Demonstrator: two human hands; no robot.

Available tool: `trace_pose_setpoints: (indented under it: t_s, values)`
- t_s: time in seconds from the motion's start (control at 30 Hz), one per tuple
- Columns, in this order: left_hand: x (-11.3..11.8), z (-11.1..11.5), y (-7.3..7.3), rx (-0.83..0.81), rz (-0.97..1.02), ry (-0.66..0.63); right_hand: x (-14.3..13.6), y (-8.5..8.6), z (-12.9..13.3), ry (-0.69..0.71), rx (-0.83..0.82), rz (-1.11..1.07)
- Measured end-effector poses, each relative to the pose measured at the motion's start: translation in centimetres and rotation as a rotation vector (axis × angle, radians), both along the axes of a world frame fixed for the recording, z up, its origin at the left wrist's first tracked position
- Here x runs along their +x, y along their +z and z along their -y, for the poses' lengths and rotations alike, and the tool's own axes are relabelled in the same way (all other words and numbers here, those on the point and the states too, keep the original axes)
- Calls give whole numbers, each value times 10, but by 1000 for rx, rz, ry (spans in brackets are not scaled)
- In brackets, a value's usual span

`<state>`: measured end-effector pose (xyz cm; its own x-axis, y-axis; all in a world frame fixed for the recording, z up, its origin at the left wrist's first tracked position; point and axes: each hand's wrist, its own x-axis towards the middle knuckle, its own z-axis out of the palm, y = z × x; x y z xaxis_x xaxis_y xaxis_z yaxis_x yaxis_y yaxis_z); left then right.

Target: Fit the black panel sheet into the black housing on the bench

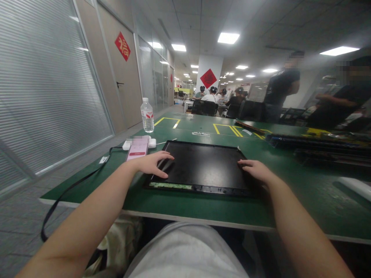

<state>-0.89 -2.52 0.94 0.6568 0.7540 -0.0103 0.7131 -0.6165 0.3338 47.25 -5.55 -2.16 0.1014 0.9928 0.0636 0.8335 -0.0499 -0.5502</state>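
Note:
A black display panel [203, 162], likely from a monitor or laptop, lies flat on the green table, screen side up. Along its near edge runs a bare strip with a green circuit board [171, 186] at the left. My left hand [153, 163] rests over the panel's left edge, thumb and fingers spread apart. At the opposite edge, my right hand [257, 170] has its fingers stretched out onto the frame; its thumb is hidden. Neither hand is visibly wrapped round the panel.
Left of the panel are a phone [136, 150], a white power strip [152, 143] with a black cable [78, 181], and a water bottle [147, 116]. Dark long parts [304, 142] and a white object [355, 187] lie on the table [197, 210] at right. People stand and sit beyond.

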Motion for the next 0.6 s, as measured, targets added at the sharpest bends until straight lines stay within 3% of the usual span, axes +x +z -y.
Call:
trace_pose_setpoints:
  t_s: [0.23, 0.6]
  values:
    - [-5, 2, 8, -43, -16, -63, 1, 0, 0, 17, -22, -11]
    - [-2, 3, 7, 4, 23, -106, 5, -6, -4, 31, -26, -8]
